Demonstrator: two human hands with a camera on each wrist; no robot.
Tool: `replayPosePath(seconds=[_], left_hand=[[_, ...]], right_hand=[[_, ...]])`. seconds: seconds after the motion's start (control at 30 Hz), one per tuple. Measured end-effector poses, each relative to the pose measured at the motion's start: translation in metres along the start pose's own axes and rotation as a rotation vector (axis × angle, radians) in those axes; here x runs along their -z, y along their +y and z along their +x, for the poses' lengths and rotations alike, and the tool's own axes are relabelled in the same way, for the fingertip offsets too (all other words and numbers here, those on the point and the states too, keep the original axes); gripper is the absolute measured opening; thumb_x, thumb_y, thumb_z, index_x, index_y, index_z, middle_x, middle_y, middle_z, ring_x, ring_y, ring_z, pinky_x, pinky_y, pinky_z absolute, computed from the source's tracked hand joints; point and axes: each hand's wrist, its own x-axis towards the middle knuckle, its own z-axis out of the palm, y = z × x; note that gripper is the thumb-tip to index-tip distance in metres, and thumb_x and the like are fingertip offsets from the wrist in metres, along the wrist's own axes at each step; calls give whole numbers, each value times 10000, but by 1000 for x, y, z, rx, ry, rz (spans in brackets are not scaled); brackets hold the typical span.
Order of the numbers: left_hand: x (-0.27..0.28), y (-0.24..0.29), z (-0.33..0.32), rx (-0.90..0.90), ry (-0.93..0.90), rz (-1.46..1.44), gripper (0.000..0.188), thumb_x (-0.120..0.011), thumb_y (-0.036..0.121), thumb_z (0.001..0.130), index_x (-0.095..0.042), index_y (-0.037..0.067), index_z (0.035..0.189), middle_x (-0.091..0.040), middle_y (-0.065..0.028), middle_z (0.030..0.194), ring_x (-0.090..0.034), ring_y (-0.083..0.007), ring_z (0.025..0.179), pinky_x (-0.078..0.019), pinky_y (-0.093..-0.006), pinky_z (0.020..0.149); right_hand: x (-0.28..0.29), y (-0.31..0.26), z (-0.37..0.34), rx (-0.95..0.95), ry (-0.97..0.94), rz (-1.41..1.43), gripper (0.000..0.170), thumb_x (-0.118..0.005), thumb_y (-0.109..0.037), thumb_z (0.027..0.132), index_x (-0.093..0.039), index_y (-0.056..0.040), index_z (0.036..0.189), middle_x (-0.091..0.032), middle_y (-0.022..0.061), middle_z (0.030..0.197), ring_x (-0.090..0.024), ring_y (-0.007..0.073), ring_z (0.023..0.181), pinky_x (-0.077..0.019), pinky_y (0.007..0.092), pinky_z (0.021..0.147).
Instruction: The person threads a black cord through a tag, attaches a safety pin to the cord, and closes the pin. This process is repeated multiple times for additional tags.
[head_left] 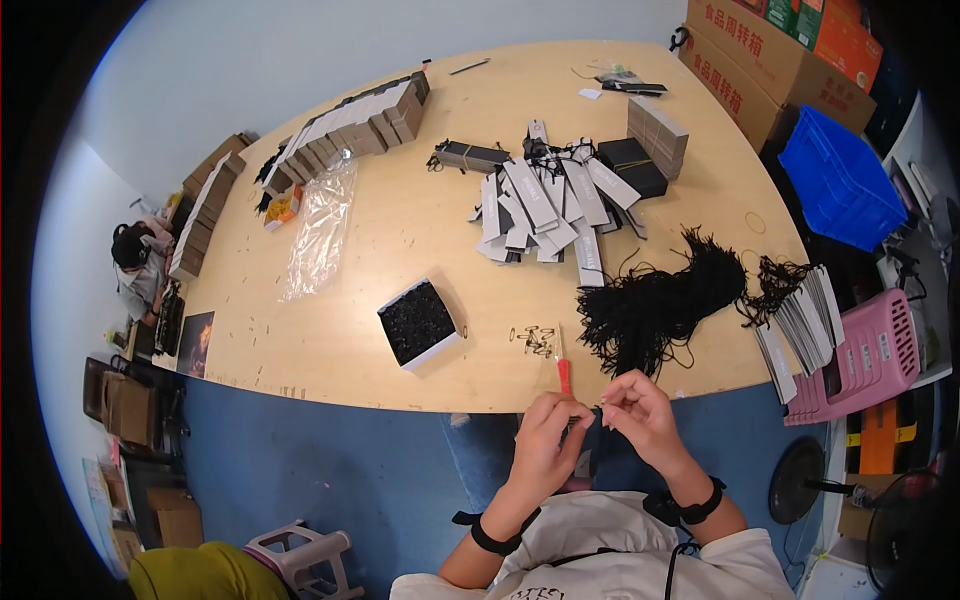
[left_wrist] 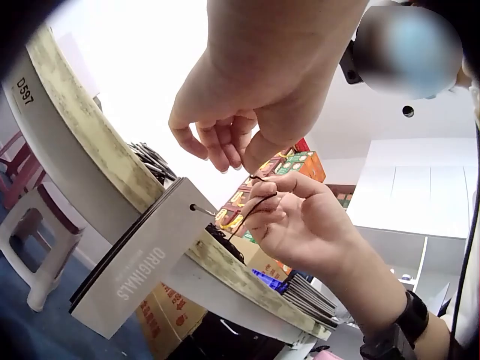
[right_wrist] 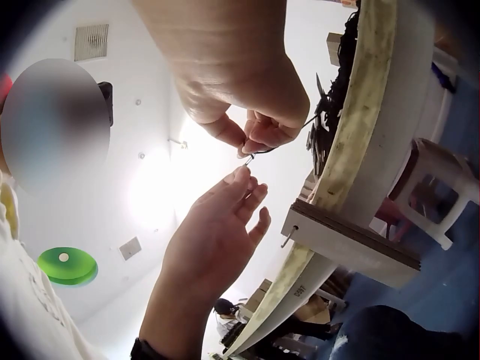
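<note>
"Where do we have the black cord (left_wrist: 251,208)?"
"Above the counter's near edge, pinched in our right hand (head_left: 641,418), its short end pointing across the narrow gap to our left hand (head_left: 545,445)."
"And what does that one grasp?"
"A small metal piece (right_wrist: 248,160), it seems, between thumb and finger, right at the cord's end. Neither hand is nearer."

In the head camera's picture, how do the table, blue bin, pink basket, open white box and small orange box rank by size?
Largest to smallest, as they look there:
- table
- blue bin and pink basket: too alike to rank
- white box
- orange box
</note>
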Motion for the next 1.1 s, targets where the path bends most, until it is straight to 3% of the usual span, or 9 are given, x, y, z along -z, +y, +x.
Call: replayPosePath(seconds=[0.3, 0.4, 0.47, 0.5, 0.57, 0.77, 1.0, 1.1], left_hand=[[-1, 0, -3, -73, -27, 34, 179, -668, -68, 763, -613, 32, 901, -581, -106, 906, -585, -272, 846, -468, -323, 749], [-2, 6, -6, 16, -10, -76, 137, -668, -42, 804, -620, 26, 913, -582, -93, 898, -596, -216, 827, -467, -294, 739], [-4, 8, -12, 256, -31, -304, 88, -660, -4, 859, -621, 11, 937, -590, -61, 917, -590, -134, 832, -461, -252, 724], [-8, 7, -15, 256, -31, -303, 88, -660, -4, 859, -621, 11, 937, -590, -61, 917, -590, -134, 832, -461, -252, 724], [-17, 2, -21, 338, 54, -570, 86, -645, 43, 900, -628, 8, 976, -590, -47, 943, -578, -100, 805, -450, -222, 712], [-20, 1, -26, 413, 63, -796, 56, -591, 71, 951, -582, 16, 953, -572, 7, 890, -526, -53, 807, -425, -199, 703], [-20, -3, -32, 473, 119, -741, 94, -575, 131, 969, -537, 44, 970, -529, 31, 858, -473, -35, 762, -391, -182, 681], [-6, -5, -27, 447, 240, -660, 89, -573, 127, 966, -536, 47, 954, -516, 35, 837, -453, -47, 765, -372, -193, 692]], right_hand=[[8, 5, -4, -99, -11, 12, 87, -610, -33, 916, -558, -1, 978, -631, 53, 900, -597, 90, 785, -482, 222, 699], [8, 8, -7, -87, -28, 42, 75, -605, -34, 922, -560, -2, 973, -630, 51, 885, -599, 88, 789, -481, 220, 697], [4, 10, -11, -29, -2, 22, 67, -606, -27, 921, -564, 2, 965, -631, 45, 870, -597, 82, 786, -483, 218, 697], [2, 11, -13, -29, -3, 23, 67, -606, -27, 921, -564, 2, 965, -631, 45, 870, -597, 82, 786, -483, 218, 697], [0, 12, -16, 26, 21, -103, 68, -616, -20, 915, -572, 8, 958, -630, 36, 860, -598, 74, 782, -493, 221, 695], [-6, 14, -21, 31, 5, -121, 97, -644, -10, 894, -581, 12, 964, -641, 39, 864, -613, 71, 775, -500, 213, 676], [-9, 2, -32, -60, -11, -55, 129, -664, 3, 873, -588, 14, 976, -649, 63, 865, -632, 89, 786, -511, 222, 660], [17, -3, -43, -144, -171, 101, 181, -674, 47, 838, -597, 23, 1000, -659, 95, 846, -651, 119, 773, -516, 229, 657]])
